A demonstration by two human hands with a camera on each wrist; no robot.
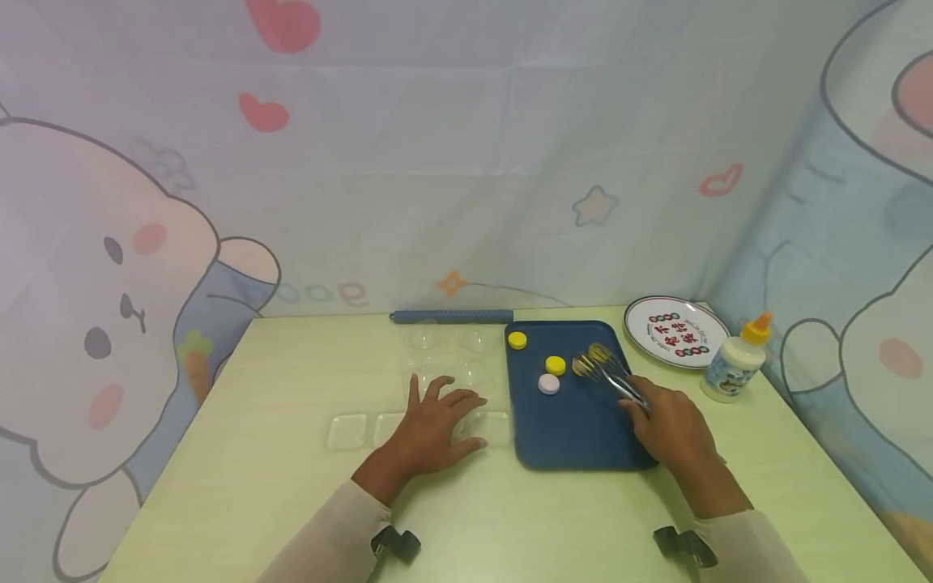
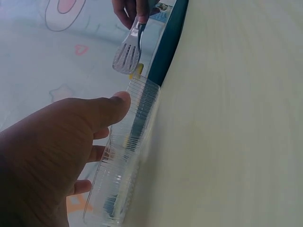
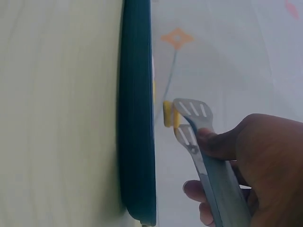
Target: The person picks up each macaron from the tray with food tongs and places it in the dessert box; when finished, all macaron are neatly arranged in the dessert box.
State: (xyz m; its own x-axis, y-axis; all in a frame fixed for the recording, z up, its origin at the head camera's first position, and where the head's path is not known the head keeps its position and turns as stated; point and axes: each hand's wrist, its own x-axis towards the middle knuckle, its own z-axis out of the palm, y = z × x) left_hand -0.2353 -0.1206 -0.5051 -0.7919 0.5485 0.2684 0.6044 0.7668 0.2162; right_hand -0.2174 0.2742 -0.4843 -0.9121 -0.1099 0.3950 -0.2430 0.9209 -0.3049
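My right hand (image 1: 674, 425) grips a pair of metal tongs (image 1: 618, 380) with slotted ends, angled over a dark blue tray (image 1: 576, 433). At the tong tips is a yellow macaron (image 3: 168, 114), seen from the side in the right wrist view. Two more yellow macarons (image 1: 555, 366) and a pale pink one (image 1: 549, 384) lie on the tray. My left hand (image 1: 435, 427) spreads its fingers over a clear plastic container (image 1: 348, 431), left of the tray. In the left wrist view its thumb overlaps the ribbed side of that container (image 2: 120, 165), with the other fingers partly hidden behind.
Clear domed plastic pieces (image 1: 426, 340) lie beyond my left hand. A long blue-grey bar (image 1: 452, 317) lies along the table's back edge. Right of the tray are a white plate (image 1: 674, 316) with red print and a glue-like bottle (image 1: 731, 364) with an orange cap.
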